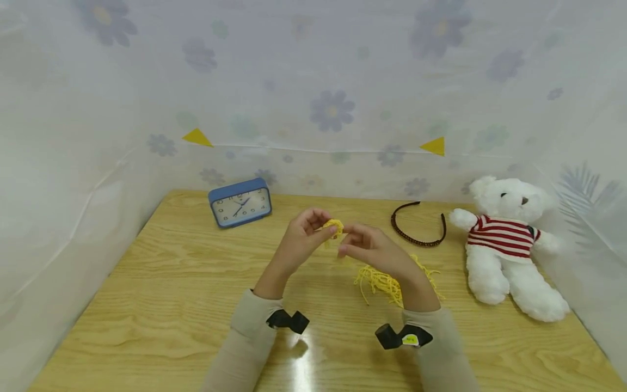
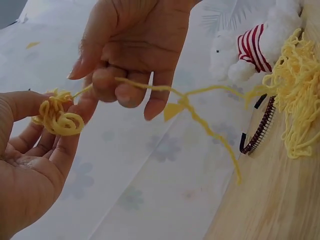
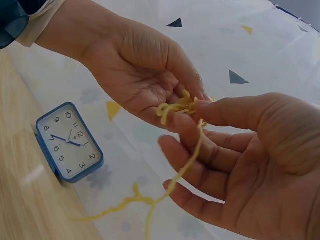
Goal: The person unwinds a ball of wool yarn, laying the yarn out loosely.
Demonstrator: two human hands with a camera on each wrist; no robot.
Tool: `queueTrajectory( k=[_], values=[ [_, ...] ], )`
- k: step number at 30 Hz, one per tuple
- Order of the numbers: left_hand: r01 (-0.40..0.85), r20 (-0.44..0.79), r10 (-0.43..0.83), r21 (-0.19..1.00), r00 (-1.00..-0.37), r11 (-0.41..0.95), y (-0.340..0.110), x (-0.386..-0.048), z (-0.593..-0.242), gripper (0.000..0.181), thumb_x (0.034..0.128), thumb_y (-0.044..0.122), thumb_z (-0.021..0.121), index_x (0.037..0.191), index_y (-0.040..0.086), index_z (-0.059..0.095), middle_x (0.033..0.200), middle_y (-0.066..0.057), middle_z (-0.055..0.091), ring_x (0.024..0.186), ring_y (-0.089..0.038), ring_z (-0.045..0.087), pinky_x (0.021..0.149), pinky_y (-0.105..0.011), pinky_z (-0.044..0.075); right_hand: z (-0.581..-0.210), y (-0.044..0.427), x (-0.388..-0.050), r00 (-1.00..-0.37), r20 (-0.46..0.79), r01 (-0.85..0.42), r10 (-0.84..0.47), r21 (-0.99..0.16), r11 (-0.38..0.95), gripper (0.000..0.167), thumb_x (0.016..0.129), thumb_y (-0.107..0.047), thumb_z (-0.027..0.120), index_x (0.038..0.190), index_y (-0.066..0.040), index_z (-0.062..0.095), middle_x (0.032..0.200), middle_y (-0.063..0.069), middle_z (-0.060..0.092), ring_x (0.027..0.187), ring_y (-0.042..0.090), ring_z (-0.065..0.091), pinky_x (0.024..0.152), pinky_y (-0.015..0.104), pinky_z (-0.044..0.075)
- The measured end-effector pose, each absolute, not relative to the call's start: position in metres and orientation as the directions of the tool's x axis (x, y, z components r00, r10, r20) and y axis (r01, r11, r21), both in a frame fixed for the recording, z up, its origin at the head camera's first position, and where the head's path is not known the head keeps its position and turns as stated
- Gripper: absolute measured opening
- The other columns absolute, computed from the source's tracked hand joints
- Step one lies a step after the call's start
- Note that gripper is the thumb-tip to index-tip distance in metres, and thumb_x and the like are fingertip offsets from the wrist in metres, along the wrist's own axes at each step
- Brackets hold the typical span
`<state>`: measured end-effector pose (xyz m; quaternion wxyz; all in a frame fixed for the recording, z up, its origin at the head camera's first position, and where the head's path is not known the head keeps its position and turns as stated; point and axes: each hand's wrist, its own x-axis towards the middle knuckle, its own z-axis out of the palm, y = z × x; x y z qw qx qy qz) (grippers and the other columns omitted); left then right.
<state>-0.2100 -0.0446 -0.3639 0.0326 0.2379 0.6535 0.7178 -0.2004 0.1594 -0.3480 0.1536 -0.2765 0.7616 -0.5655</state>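
Note:
My left hand [image 1: 306,238] pinches a small looped bundle of yellow yarn [image 2: 61,116] between thumb and fingers, above the table. Close on its right, my right hand [image 1: 374,247] has its fingers bent around a yarn strand [image 3: 192,157] that comes from the bundle. That strand crosses the right fingers and hangs on beyond them, with a knot-like join and a loose end [image 2: 220,140] in the left wrist view. A loose heap of yellow yarn [image 1: 382,282] lies on the table, partly hidden by the right forearm.
A blue alarm clock [image 1: 241,204] stands at the back left of the wooden table [image 1: 186,305]. At the back right lies a dark headband [image 1: 416,239]. A white teddy bear [image 1: 504,272] in a red-striped shirt sits at the right. Flowered white sheeting [image 1: 294,76] surrounds the table's back and sides.

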Motion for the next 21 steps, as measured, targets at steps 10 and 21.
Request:
queueTrajectory(
  k=[10, 21],
  values=[
    [0.318, 0.328, 0.333, 0.944, -0.884, -0.086, -0.049, -0.212, -0.36, 0.026, 0.0934, 0.008, 0.06, 0.118, -0.001, 0.06, 0.109, -0.013, 0.059, 0.089, -0.016, 0.055, 0.077, -0.028, 0.052, -0.343, 0.184, -0.202, -0.92, 0.237, -0.295, -0.312, -0.943, 0.154, 0.015, 0.098, -0.017, 0.054, 0.099, -0.004, 0.062, 0.074, 0.003, 0.057, 0.07, 0.017, 0.057, 0.076, 0.027, 0.051],
    [0.29, 0.311, 0.327, 0.95, -0.893, -0.112, -0.058, -0.215, -0.361, 0.028, 0.0948, 0.006, 0.057, 0.121, -0.002, 0.058, 0.101, -0.012, 0.058, 0.083, -0.018, 0.058, 0.076, -0.03, 0.054, -0.33, 0.215, -0.2, -0.925, 0.353, -0.372, 0.143, -0.917, -0.141, 0.012, 0.093, -0.012, 0.06, 0.089, -0.001, 0.063, 0.067, 0.003, 0.057, 0.061, 0.014, 0.053, 0.064, 0.022, 0.05]
  ],
)
